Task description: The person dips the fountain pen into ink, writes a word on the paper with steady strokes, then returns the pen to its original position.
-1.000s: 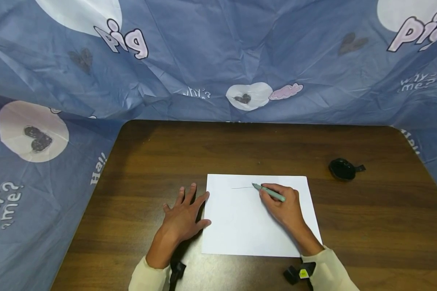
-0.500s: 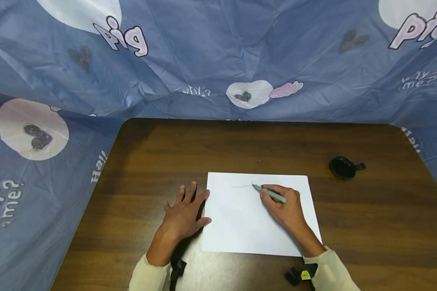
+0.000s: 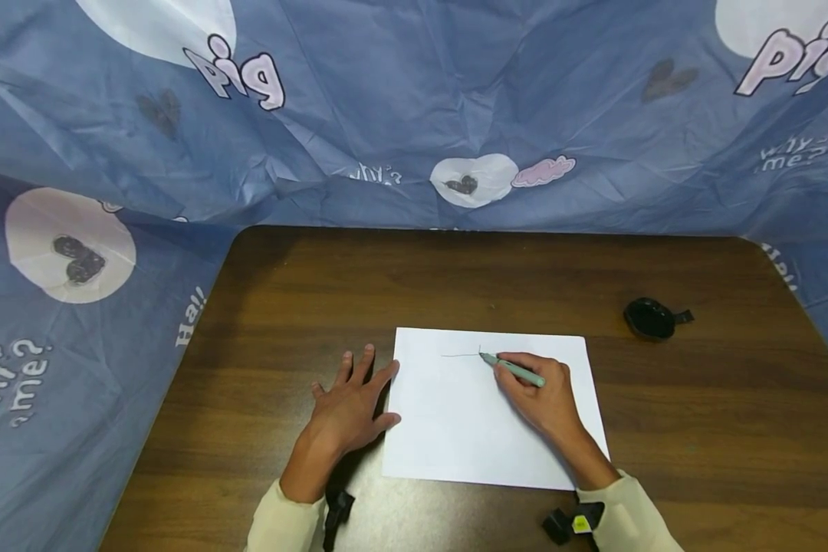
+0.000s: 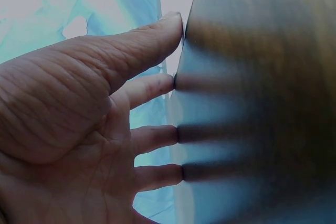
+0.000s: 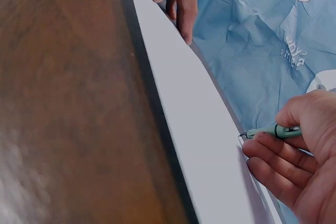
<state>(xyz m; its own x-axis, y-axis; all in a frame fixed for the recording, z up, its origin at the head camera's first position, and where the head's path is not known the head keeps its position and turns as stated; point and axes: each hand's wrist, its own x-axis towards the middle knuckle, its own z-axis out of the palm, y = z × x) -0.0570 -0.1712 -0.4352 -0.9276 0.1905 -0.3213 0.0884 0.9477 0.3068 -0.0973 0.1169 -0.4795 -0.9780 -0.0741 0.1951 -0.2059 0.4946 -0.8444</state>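
A sheet of white paper (image 3: 448, 429) lies on the brown wooden table, bearing a thin level line (image 3: 459, 355) near its top. A short upright stroke stands at that line's right end. My right hand (image 3: 545, 395) pinches a green pen (image 3: 522, 372) between thumb and fingers, its tip at the foot of the stroke. In the right wrist view the pen (image 5: 273, 131) points at the paper. With fingers spread, my left hand (image 3: 345, 418) rests on the table, its thumb and index fingertips touching the paper's left edge. The left wrist view shows its palm side (image 4: 79, 124).
A small round black object (image 3: 650, 319) with a short tab lies at the table's right side. Blue printed cloth (image 3: 386, 115) hangs behind the table (image 3: 303, 284) and along its left side. Dark devices (image 3: 559, 527) are strapped at both wrists.
A short upright stroke has appeared above the pen tip, which has moved slightly down the paper. The left hand stays at the paper's left edge.
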